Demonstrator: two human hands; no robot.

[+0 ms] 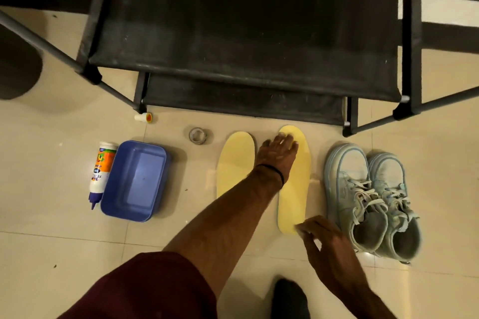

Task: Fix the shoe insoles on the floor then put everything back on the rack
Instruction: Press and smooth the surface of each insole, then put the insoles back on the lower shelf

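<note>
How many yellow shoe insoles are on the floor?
2. One insole lies flat beside the tape roll. The other insole, next to the shoes, has the left hand at its toe and the right hand at its heel.

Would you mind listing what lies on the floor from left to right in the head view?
Glue bottle → blue tub → tape roll → left insole → right insole, with both hands on it → pair of sneakers.
</note>
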